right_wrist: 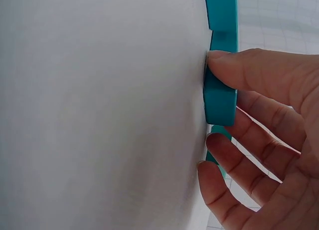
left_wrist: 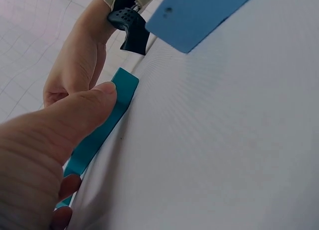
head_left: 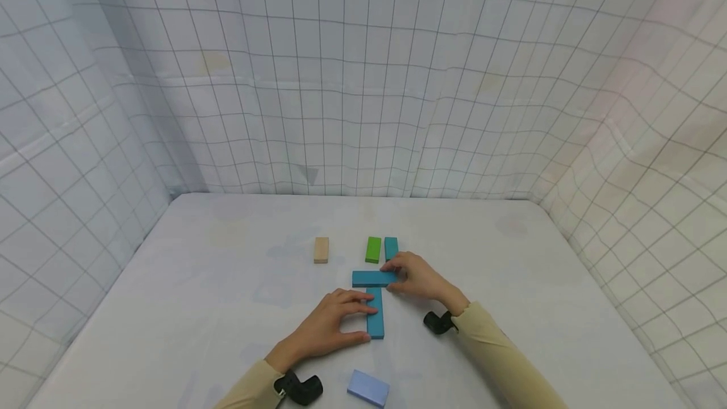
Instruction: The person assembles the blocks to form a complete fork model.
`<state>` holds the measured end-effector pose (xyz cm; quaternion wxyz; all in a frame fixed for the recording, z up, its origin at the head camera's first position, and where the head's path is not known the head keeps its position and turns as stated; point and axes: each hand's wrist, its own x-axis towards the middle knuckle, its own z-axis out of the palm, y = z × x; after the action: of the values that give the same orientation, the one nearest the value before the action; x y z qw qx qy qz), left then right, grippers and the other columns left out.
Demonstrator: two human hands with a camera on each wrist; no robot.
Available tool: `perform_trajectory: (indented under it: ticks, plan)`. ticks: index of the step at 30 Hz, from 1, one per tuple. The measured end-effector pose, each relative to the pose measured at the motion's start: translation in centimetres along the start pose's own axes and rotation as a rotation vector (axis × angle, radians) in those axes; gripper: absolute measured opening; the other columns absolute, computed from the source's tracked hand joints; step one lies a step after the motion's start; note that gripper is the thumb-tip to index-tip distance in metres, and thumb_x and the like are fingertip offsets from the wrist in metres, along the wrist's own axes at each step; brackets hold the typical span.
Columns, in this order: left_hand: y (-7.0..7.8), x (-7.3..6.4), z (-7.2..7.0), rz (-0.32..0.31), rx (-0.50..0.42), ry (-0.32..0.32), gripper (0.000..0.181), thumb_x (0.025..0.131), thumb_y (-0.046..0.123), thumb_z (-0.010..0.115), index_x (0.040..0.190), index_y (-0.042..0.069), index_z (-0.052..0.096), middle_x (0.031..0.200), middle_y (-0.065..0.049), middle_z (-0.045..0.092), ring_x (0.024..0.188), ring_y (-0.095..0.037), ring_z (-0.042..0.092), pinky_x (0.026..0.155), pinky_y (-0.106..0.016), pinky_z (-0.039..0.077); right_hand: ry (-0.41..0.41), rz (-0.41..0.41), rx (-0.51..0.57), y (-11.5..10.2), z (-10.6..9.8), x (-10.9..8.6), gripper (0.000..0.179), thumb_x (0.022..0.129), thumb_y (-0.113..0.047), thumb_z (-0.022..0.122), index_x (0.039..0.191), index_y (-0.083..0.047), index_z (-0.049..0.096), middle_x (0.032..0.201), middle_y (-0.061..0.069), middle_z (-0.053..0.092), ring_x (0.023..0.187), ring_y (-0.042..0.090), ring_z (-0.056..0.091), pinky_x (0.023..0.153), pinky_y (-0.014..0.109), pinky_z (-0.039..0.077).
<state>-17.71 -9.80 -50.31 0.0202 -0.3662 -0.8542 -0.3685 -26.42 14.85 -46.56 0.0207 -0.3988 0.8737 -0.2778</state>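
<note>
Two long blue blocks form a T on the white tabletop. The crosswise block lies at the far end of the lengthwise block. My left hand holds the lengthwise block from the left, its thumb by the near end and fingertips farther up; in the left wrist view the thumb overlaps this teal-looking block. My right hand pinches the right end of the crosswise block, thumb on the near side. In the right wrist view its end shows past the thumb, other fingers spread beyond.
Behind the T stand a green block and another blue block, partly behind my right fingers. A tan block lies farther left. Close to me is a light blue block. Gridded white cloth surrounds the table's back and sides.
</note>
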Motion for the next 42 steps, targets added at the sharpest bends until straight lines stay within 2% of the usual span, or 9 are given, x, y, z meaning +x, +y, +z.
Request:
perform_trajectory:
  ticks: [17, 29, 34, 42]
  plan:
    - [0.13, 0.39, 0.12, -0.006, 0.06, 0.025, 0.044, 0.085, 0.047, 0.068, 0.124, 0.029, 0.064, 0.136, 0.01, 0.049, 0.121, -0.012, 0.041, 0.095, -0.046, 0.035, -0.002, 0.006, 0.004, 0.12, -0.05, 0.2, 0.032, 0.08, -0.013, 0.077, 0.11, -0.006, 0.068, 0.105, 0.003, 0.064, 0.091, 0.017, 0.055, 0.078, 0.031, 0.045]
    - [0.14, 0.38, 0.24, 0.012, 0.074, 0.038, 0.044, 0.086, 0.046, 0.067, 0.125, 0.027, 0.063, 0.136, 0.007, 0.049, 0.121, -0.014, 0.043, 0.095, -0.048, 0.036, 0.004, 0.006, 0.068, 0.41, -0.08, 0.0, 0.031, 0.08, -0.015, 0.078, 0.109, -0.006, 0.069, 0.101, 0.0, 0.065, 0.089, 0.015, 0.054, 0.076, 0.031, 0.044]
    - [0.04, 0.35, 0.31, -0.011, 0.069, 0.02, 0.045, 0.086, 0.048, 0.066, 0.127, 0.029, 0.062, 0.138, 0.009, 0.048, 0.121, -0.014, 0.042, 0.096, -0.048, 0.035, 0.007, 0.023, 0.104, 0.58, 0.12, -0.09, 0.032, 0.079, -0.015, 0.079, 0.109, -0.006, 0.07, 0.1, 0.0, 0.064, 0.089, 0.015, 0.054, 0.074, 0.03, 0.044]
    - [0.23, 0.4, 0.27, -0.029, 0.05, 0.02, 0.045, 0.086, 0.046, 0.067, 0.127, 0.03, 0.061, 0.138, 0.009, 0.047, 0.122, -0.013, 0.041, 0.097, -0.049, 0.034, 0.004, 0.03, 0.091, 0.66, 0.08, -0.03, 0.033, 0.079, -0.015, 0.079, 0.11, -0.007, 0.07, 0.097, -0.002, 0.063, 0.087, 0.014, 0.053, 0.073, 0.029, 0.043]
